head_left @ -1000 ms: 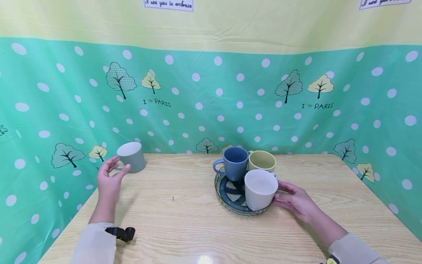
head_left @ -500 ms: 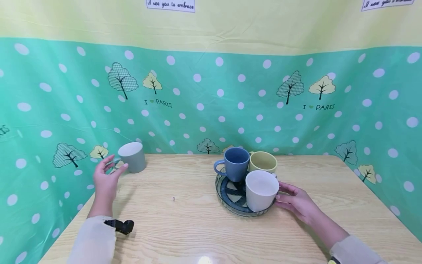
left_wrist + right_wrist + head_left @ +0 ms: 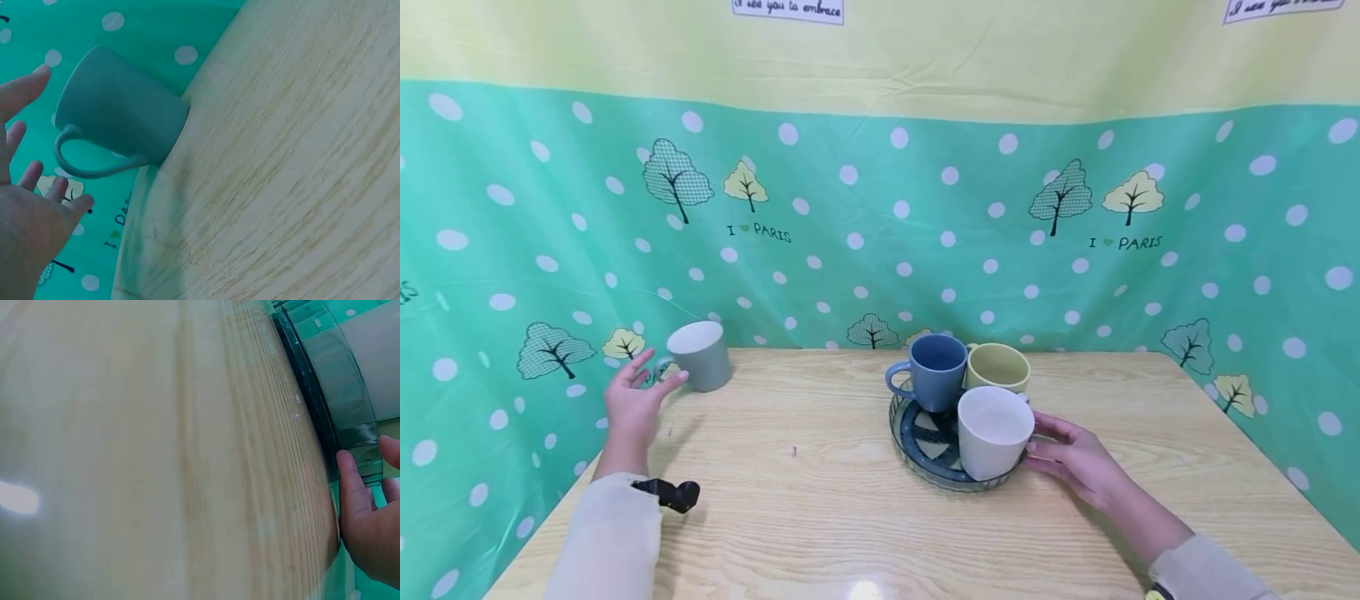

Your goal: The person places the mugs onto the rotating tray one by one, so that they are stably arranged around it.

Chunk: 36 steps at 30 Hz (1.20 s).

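A grey mug (image 3: pixel 706 362) stands upright near the back left edge of the table, its handle toward my left hand (image 3: pixel 634 408). That hand is spread beside the handle, apart from it; the left wrist view shows its fingertips (image 3: pixel 82 201) off the mug (image 3: pixel 125 106). My right hand (image 3: pixel 1078 467) holds the right side of a round glass tray (image 3: pixel 925 473). In the right wrist view one finger (image 3: pixel 351 481) lies along the tray's outer wall (image 3: pixel 340 375) and another fingertip is at the rim. On the tray sits a white mug (image 3: pixel 994 437), slightly tilted, next to those fingers.
A blue mug (image 3: pixel 934 379) and a yellow mug (image 3: pixel 1000 367) stand behind the white one, over the tray. Dark divider-like shapes show in the tray's bottom. A tiny speck (image 3: pixel 794 451) lies on the wooden table (image 3: pixel 820 525). A green dotted curtain (image 3: pixel 820 275) hangs behind.
My left hand has drawn back left from the grey mug's handle, its fingers now apart from it. The grey mug stays in place. The right hand and the tray have not visibly moved.
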Tool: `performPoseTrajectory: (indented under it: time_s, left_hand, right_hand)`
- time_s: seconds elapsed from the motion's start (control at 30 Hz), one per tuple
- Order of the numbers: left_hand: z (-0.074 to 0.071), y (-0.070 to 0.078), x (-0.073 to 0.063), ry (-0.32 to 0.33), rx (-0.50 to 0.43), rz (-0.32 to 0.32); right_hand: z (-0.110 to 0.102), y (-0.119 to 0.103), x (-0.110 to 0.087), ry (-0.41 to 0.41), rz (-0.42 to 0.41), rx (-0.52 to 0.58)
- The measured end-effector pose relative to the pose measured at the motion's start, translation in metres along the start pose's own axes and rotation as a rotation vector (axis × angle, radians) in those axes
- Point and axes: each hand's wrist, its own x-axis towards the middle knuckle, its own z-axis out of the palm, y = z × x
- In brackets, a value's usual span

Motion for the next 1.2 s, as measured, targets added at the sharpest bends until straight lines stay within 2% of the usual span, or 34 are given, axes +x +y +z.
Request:
performPoseTrajectory:
  time_s: [0.3, 0.6, 0.7, 0.83, 0.97, 1.07, 1.2]
  left_hand:
    - [-0.005, -0.01, 0.014, -0.069, 0.05, -0.038]
    - [-0.008, -0.017, 0.025, -0.08, 0.139, 0.034]
    - [-0.007, -0.016, 0.025, -0.056, 0.173, 0.041]
    - [-0.005, -0.016, 0.026, 0.014, 0.213, 0.063]
    - [-0.003, -0.018, 0.026, 0.075, 0.208, 0.082]
    - [-0.002, -0.018, 0.025, 0.097, 0.179, 0.058]
    - [-0.001, -0.018, 0.025, 0.117, 0.197, 0.029]
  right_hand:
    - [0.0, 0.0, 0.001, 0.003, 0.008, -0.003]
    - [0.002, -0.001, 0.001, 0.012, 0.02, -0.016]
    - [0.002, -0.001, 0.0, 0.014, 0.02, -0.015]
    - [0.002, -0.001, 0.001, 0.017, 0.02, -0.016]
    - [0.001, 0.0, 0.001, 0.018, 0.021, -0.014]
    - [0.001, 0.0, 0.001, 0.018, 0.023, -0.016]
    - [0.001, -0.001, 0.0, 0.022, 0.023, -0.014]
